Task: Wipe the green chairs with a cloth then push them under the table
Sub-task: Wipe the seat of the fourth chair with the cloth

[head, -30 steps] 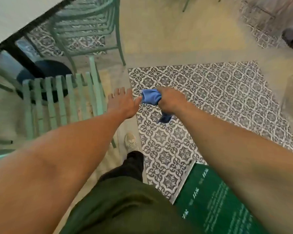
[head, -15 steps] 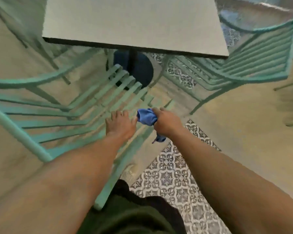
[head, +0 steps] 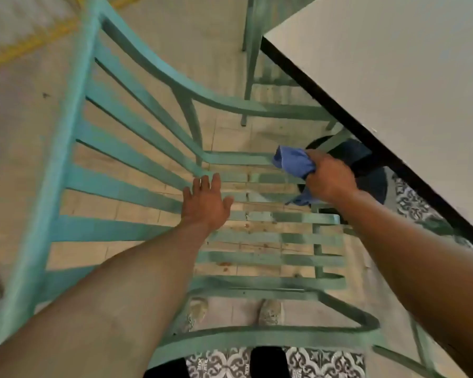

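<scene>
Left hand is flat out, fingers straight and a bit spread, holding nothing. It sits over the slatted seat of the green chair, fingertips near where the seat meets the backrest slats; can't tell if the palm actually touches the slats. Right hand is clenched round a bunched-up blue cloth, a tail of it dangling below the fist, over the seat's far side.

Just past the right knuckles there's the dark round table base, and beyond it the black edge of the white table runs diagonally. A second green chair stands further off beyond the fingertips, by the table corner. The backrest curves away left of the left hand; plain floor shows between the slats. Two shoes stand behind the wrists, by the near armrest, on patterned tile.
</scene>
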